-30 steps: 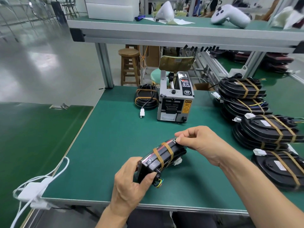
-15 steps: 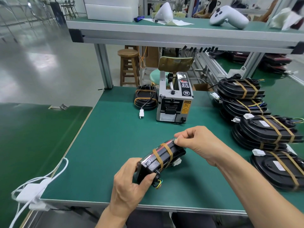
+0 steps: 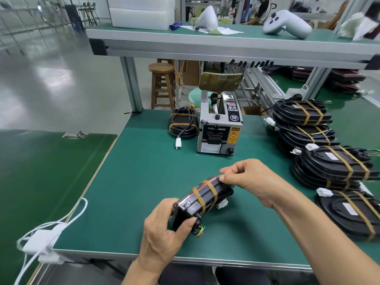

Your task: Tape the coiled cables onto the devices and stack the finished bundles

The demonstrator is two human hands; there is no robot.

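A black device [image 3: 202, 200] with a coiled cable under two tan tape strips stands on its edge on the green table [image 3: 131, 182]. My left hand [image 3: 164, 229] grips its near end, thumb and fingers curled round it. My right hand [image 3: 249, 179] pinches its far top edge. Finished taped bundles [image 3: 333, 165] lie stacked along the right side. One more taped bundle [image 3: 183, 125] sits left of the tape dispenser [image 3: 220, 128] at the back.
A white adapter with cable [image 3: 43, 239] hangs off the table's front left corner. An upper shelf [image 3: 226, 44] carries a white controller [image 3: 287, 24] and papers. A wooden stool [image 3: 161, 85] stands beyond the table.
Both hands keep the same hold on the device. The view has barely shifted; nothing else has moved.
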